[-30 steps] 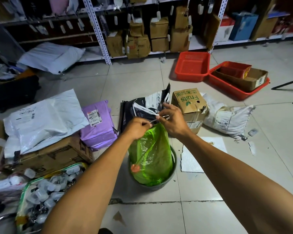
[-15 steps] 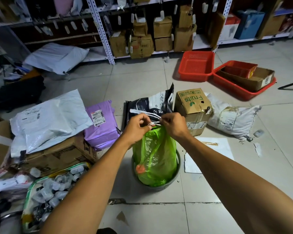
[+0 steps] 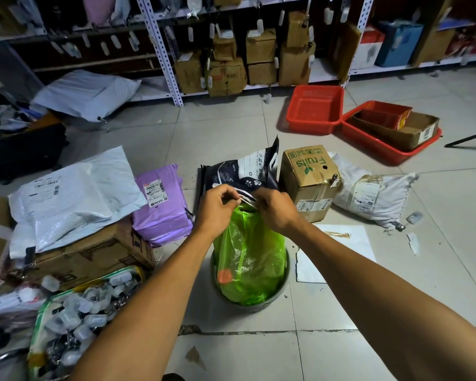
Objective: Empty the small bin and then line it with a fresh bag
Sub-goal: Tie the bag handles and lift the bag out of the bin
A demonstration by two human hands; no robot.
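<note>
Both hands, left hand (image 3: 215, 207) and right hand (image 3: 275, 210), pinch the white drawstring (image 3: 245, 200); the green bag (image 3: 248, 254) looks soft and light, best lifted by its gathered neck.

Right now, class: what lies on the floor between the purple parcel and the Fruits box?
In the head view, a dark printed pouch stands between purple parcel and Fruits box.

Floor (image 3: 231, 127): we see pale tiles.
On it: gray bin (image 3: 282, 284), fruits box (image 3: 308, 180), red baskets (image 3: 313, 111), purple pkg (image 3: 162, 207).

Both forearms bare; no sleeves, rings, watch visible.
</note>
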